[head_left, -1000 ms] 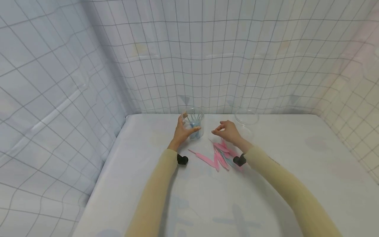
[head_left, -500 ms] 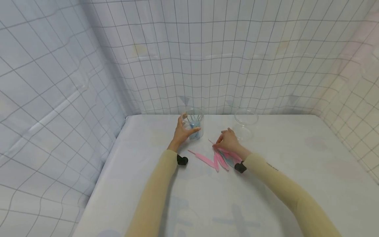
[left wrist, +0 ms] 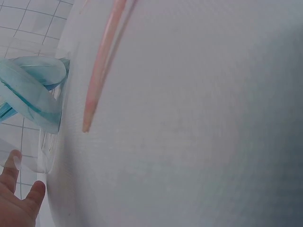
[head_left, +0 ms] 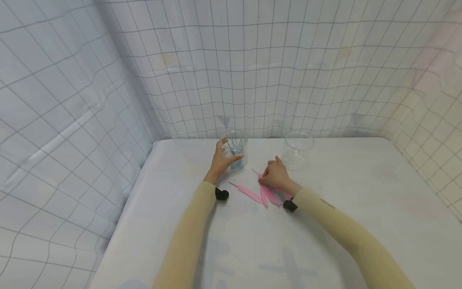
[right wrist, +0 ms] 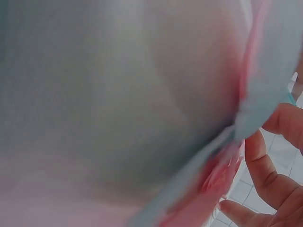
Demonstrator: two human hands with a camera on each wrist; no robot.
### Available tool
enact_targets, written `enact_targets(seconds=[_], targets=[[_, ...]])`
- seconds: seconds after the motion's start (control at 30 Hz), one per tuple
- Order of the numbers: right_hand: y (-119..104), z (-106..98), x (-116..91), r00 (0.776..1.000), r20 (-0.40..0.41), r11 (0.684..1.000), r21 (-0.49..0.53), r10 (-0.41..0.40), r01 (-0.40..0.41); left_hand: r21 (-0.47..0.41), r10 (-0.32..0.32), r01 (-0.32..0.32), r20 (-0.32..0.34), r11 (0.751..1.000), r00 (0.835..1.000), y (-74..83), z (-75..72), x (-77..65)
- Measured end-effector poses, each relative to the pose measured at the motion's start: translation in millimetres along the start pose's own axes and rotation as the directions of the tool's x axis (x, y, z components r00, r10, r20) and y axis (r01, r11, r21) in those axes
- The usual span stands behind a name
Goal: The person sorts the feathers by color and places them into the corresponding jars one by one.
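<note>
Pink leaf-shaped pieces [head_left: 250, 194], on table [head_left: 223, 237]: likely light, bendy, best taken by thin stalk [left wrist: 100, 68]; right hand [head_left: 277, 174] at them, pinch unclear; left hand [head_left: 219, 161] curled round clear cup [head_left: 246, 155] of blue pieces [left wrist: 31, 97]

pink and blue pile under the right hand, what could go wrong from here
The right hand has its fingertips at a pale blue piece that overlaps pink pieces, so lifting it might drag those along. Just beyond that hand, the clear jar on the right could get knocked.
</note>
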State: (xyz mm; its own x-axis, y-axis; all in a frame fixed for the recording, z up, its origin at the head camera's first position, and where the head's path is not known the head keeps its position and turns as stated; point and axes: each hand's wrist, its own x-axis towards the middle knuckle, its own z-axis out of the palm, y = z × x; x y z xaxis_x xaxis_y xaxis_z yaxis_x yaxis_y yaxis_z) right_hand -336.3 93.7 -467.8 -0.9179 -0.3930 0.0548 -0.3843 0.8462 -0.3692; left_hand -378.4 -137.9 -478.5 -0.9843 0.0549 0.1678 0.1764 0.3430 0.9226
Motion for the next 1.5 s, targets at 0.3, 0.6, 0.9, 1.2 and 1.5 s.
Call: enact_targets(seconds=[0.3, 0.6, 0.9, 1.2, 1.5], targets=[[-2, 1, 4, 1.000, 0.015, 1.000, -0.028, 0.003, -0.003, -0.007, -0.013, 0.013, 0.009, 1.000, 1.000, -2.4, -1.6, 3.3], [-1, -8, 12, 0.996, 0.024, 0.989, 0.118, 0.082, -0.084, -0.001, 0.003, -0.003, 0.007, 1.000, 1.000, -4.3, -3.8, 8.0], [-4, -19, 19, 0.987, -0.018, 0.925, 0.353, 0.159, -0.142, 0.007, -0.029, 0.029, 0.005, 1.000, 1.000, -4.4, -4.8, 11.3], [-16, -42, 29, 0.962, -0.101, 0.770, 0.623, 0.253, -0.137, -0.017, -0.031, 0.031, 0.019, 0.999, 0.999, -6.7, -5.5, 13.7], [-35, -70, 54, 0.889, -0.236, 0.626, 0.776, 0.392, -0.071, -0.007, -0.032, 0.032, 0.016, 0.999, 0.999, -6.4, -5.4, 16.2]])
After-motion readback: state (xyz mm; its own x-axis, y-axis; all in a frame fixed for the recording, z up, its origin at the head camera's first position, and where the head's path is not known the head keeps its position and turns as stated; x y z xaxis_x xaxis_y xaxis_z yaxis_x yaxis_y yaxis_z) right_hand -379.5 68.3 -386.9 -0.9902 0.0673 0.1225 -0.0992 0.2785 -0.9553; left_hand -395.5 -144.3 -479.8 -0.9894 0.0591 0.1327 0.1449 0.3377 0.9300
